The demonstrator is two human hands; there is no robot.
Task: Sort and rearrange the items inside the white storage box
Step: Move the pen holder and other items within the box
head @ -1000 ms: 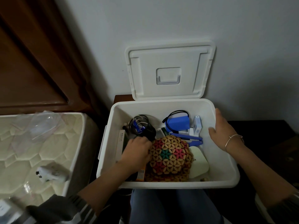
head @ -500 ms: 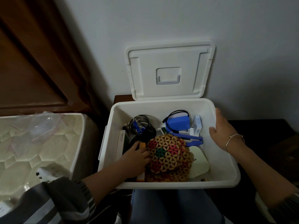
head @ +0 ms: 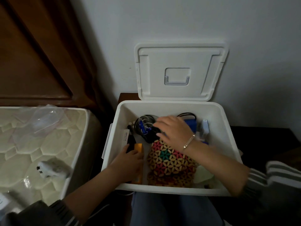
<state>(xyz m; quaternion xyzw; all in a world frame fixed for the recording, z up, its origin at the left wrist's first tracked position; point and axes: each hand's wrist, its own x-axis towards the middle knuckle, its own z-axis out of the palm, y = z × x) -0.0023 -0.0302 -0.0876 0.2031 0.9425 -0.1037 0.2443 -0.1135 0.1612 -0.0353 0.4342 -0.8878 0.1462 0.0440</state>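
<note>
While white storage box [head: 162,108] holds cables [head: 145,122] and beaded bag [head: 169,159], right grip [head: 176,130] loose, left grip [head: 130,160] unclear

Covered, unclear, too small to read

The right hand [head: 175,132] covers most of a blue item [head: 190,126] and the cable coil's [head: 145,126] near edge — whether its fingertips grip the coil cannot be told; its forearm [head: 216,162] hides part of the beaded mat [head: 169,160] and a pale object [head: 203,175]. The left hand [head: 128,160] covers the orange box's [head: 138,147] middle, hold unclear — print on the white strip [head: 126,136] beyond its thumb [head: 127,148] is too small to read
</note>
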